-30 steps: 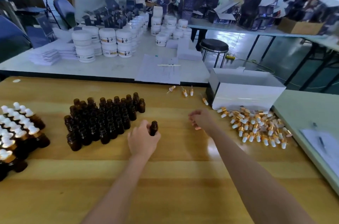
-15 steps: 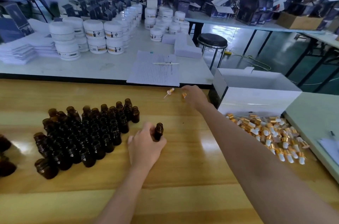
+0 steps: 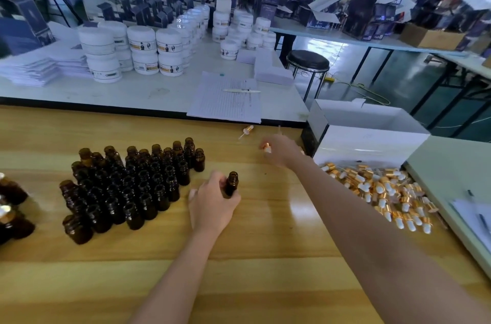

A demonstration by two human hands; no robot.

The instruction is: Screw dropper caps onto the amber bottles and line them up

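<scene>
My left hand (image 3: 212, 204) grips one open amber bottle (image 3: 231, 184) upright on the wooden table (image 3: 265, 244). To its left stands a dense cluster of uncapped amber bottles (image 3: 127, 183). My right hand (image 3: 281, 149), blurred, is stretched far forward and holds a gold dropper cap (image 3: 266, 147) with a white bulb. Another loose dropper cap (image 3: 247, 131) lies beyond it near the table's far edge. A heap of gold and white dropper caps (image 3: 380, 190) lies at the right. Capped bottles (image 3: 10, 206) show at the left edge.
A white open box (image 3: 366, 143) stands behind the cap heap. Beyond the wooden table, a white table (image 3: 164, 95) carries white jars (image 3: 140, 50), paper sheets (image 3: 225, 100) and dark cartons. A black stool (image 3: 307, 60) stands further back. A person works at the far table.
My right hand has reached forward from near the bottle to the loose caps at the far edge and picked one up. The camera has moved closer. The left hand kept the bottle still.
</scene>
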